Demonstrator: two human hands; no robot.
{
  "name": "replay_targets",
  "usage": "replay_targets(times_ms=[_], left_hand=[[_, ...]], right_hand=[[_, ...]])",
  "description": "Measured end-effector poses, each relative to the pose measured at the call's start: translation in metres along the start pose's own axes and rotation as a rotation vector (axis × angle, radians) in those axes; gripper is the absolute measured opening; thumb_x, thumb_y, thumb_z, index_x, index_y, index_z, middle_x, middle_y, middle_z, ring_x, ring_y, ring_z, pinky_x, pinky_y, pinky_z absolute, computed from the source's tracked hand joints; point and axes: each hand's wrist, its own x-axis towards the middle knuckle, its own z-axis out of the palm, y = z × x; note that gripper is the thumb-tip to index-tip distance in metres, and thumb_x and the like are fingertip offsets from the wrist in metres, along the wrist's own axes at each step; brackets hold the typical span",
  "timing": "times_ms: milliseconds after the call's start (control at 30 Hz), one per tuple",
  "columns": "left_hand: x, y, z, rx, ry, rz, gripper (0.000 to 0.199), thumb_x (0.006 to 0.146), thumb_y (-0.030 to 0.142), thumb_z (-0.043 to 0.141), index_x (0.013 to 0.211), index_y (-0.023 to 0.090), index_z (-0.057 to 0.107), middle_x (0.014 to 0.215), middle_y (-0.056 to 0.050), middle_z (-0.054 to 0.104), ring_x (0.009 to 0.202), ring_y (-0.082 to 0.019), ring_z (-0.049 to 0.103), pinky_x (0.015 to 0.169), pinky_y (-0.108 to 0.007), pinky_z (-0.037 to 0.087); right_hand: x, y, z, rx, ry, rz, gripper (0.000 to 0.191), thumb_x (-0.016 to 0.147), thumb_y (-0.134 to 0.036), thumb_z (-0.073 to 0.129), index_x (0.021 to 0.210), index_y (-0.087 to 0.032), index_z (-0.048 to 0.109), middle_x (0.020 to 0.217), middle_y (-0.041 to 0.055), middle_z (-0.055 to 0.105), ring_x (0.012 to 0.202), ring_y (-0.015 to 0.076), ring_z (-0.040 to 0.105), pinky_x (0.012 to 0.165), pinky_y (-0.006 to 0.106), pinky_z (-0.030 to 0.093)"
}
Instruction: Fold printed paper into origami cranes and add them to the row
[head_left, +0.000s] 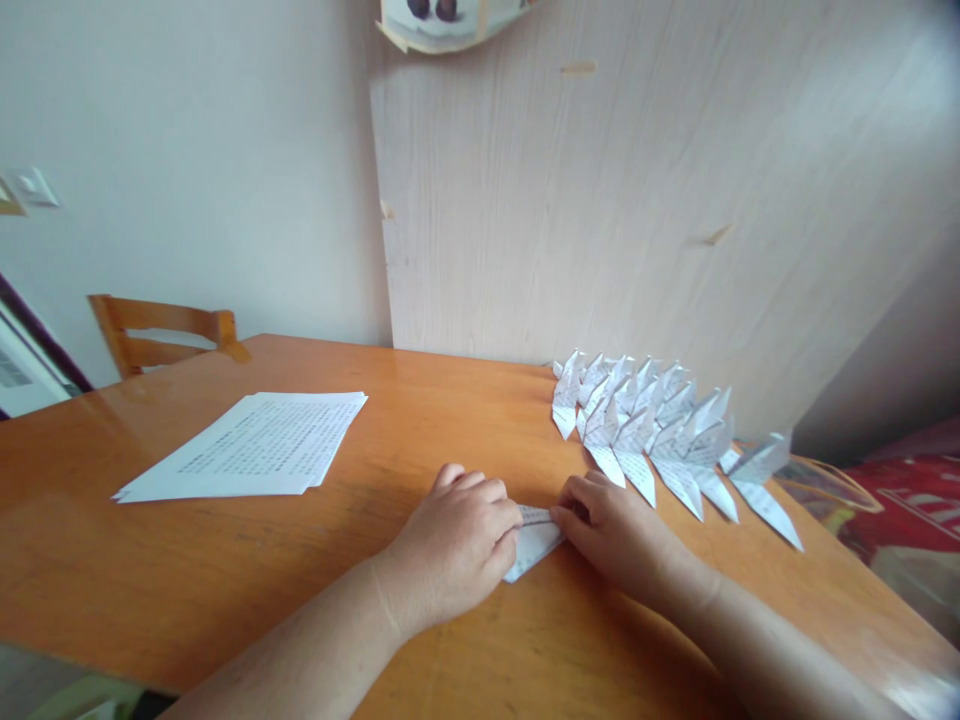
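A small folded sheet of printed paper [534,545] lies on the table between my two hands. My left hand [469,535] is closed over its left part, fingers curled and pressing on it, so that part is hidden. At the paper's right end, my right hand [611,530] pinches the edge between thumb and bent fingers. Just beyond my right hand stand several folded paper figures [637,425] made of similar printed paper, set in rows with pointed flaps sticking up.
A stack of printed sheets [259,445] lies at the left on the wooden table [420,410]. Behind the table rises a pale wood panel [525,220]. A wooden chair [165,325] stands at the far left. Past the right edge is a red bag [907,510].
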Motion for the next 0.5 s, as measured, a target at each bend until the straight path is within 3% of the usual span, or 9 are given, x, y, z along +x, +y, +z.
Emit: replay_targets(times_ms=[133, 200, 267, 400, 500], left_hand=[[0.003, 0.007, 0.006, 0.011, -0.009, -0.007, 0.016, 0.094, 0.020, 0.050, 0.086, 0.019, 0.063, 0.093, -0.006, 0.062, 0.090, -0.023, 0.056, 0.082, -0.038, 0.043], [0.003, 0.009, 0.011, -0.011, -0.026, 0.015, 0.016, 0.091, 0.013, 0.050, 0.095, 0.019, 0.064, 0.098, -0.006, 0.064, 0.094, -0.024, 0.058, 0.086, -0.039, 0.047], [0.002, 0.010, 0.017, -0.058, -0.031, 0.037, 0.030, 0.087, 0.006, 0.050, 0.110, 0.019, 0.063, 0.108, -0.007, 0.065, 0.103, -0.025, 0.060, 0.093, -0.040, 0.049], [0.002, 0.010, 0.030, -0.158, 0.012, 0.067, 0.043, 0.090, 0.006, 0.046, 0.131, 0.016, 0.056, 0.136, -0.011, 0.059, 0.126, -0.025, 0.055, 0.109, -0.039, 0.045], [0.003, 0.008, 0.034, -0.212, 0.017, 0.123, 0.041, 0.096, 0.011, 0.042, 0.135, 0.013, 0.055, 0.140, -0.013, 0.057, 0.135, -0.023, 0.050, 0.116, -0.039, 0.040]], right_hand=[[-0.002, -0.003, 0.002, -0.021, -0.002, 0.002, 0.015, 0.091, -0.026, 0.054, 0.079, -0.020, 0.060, 0.084, 0.0060, 0.062, 0.077, 0.0185, 0.060, 0.068, 0.028, 0.038], [-0.002, -0.003, 0.002, -0.029, -0.005, 0.004, 0.016, 0.092, -0.028, 0.054, 0.079, -0.020, 0.060, 0.084, 0.0058, 0.062, 0.077, 0.0184, 0.060, 0.067, 0.028, 0.038], [-0.002, -0.002, 0.001, -0.032, -0.011, 0.008, 0.016, 0.092, -0.028, 0.055, 0.080, -0.020, 0.060, 0.084, 0.0058, 0.062, 0.077, 0.0184, 0.060, 0.067, 0.028, 0.037], [-0.001, -0.002, -0.001, -0.032, -0.026, 0.010, 0.016, 0.092, -0.028, 0.055, 0.079, -0.020, 0.061, 0.084, 0.0062, 0.063, 0.076, 0.0182, 0.060, 0.066, 0.027, 0.037], [0.000, 0.001, -0.001, -0.015, -0.024, -0.014, 0.016, 0.092, -0.026, 0.055, 0.078, -0.019, 0.060, 0.082, 0.0062, 0.063, 0.075, 0.0180, 0.059, 0.065, 0.028, 0.037]])
